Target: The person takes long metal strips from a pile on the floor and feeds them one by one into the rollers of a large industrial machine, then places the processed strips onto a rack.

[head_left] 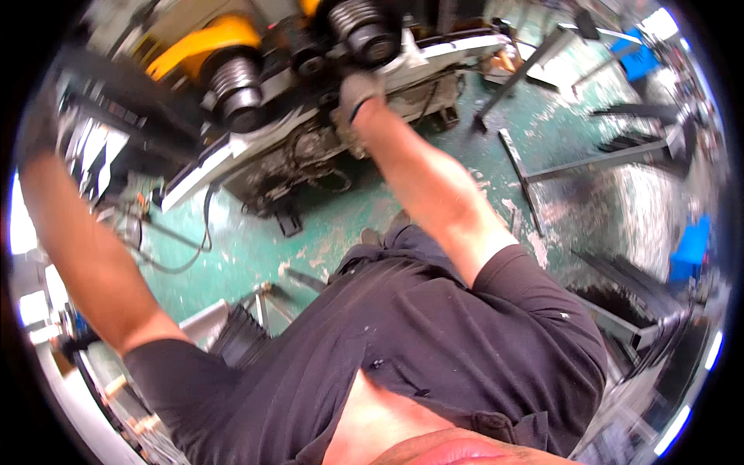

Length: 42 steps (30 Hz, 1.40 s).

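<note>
My right hand (359, 91), in a pale grey glove with a dark band at the wrist, reaches forward to the front of a machine. It is just below a ribbed dark metal cylinder (363, 32) and close to the machine's white front ledge (404, 67). Blur and the machine parts hide its fingers, so any hold does not show. My left hand (40, 128), dark and smeared by motion, is stretched out to the far left beside the machine's dark bars (116, 116). Whether it grips anything cannot be made out.
A second ribbed cylinder (236, 89) sits under a yellow arm (205, 43). A black cable (208, 225) loops to the green floor (325, 225). On the right stand metal frames (597, 163) with dark bars stacked on a rack (628, 294), plus blue bins (690, 248).
</note>
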{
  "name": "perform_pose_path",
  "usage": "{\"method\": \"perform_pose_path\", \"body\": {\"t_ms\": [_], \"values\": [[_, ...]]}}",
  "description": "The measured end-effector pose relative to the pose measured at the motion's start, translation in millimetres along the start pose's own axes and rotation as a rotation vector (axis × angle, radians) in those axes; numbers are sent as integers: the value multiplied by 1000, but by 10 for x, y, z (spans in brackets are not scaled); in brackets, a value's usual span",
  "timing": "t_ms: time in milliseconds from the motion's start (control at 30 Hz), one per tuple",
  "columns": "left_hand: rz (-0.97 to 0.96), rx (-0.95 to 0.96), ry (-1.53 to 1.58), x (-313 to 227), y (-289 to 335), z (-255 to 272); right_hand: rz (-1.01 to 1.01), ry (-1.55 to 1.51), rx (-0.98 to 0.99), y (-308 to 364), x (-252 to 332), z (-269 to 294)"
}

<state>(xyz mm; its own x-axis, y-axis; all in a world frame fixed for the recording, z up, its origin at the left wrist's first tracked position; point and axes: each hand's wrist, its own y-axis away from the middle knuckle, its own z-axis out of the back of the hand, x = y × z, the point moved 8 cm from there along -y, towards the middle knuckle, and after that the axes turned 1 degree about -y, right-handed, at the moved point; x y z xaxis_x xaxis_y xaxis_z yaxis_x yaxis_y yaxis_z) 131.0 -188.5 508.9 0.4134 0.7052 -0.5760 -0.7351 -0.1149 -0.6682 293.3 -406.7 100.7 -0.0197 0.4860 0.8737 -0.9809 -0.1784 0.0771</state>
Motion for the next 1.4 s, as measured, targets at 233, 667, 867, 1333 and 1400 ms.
{"method": "perform_pose_path", "body": {"t_ms": [233,667,867,1333,1400], "values": [[343,-239,69,-203,1289,127,-80,-1124,-350,1128,-688,1202],[1234,-92,1483,-1019,3948,-5361,-46,170,-1168,2372,-3099,7460],[1820,299,1525,-2163,4278,-7107,-385,683,-1008,2027,-3651,9713],[1435,256,834,-2191,3825,-7128,-477,1246,-807,548,-4629,11548],[1461,188,693,-1998,4075,-6776,-321,1226,-880,624,-4810,11215]]}}
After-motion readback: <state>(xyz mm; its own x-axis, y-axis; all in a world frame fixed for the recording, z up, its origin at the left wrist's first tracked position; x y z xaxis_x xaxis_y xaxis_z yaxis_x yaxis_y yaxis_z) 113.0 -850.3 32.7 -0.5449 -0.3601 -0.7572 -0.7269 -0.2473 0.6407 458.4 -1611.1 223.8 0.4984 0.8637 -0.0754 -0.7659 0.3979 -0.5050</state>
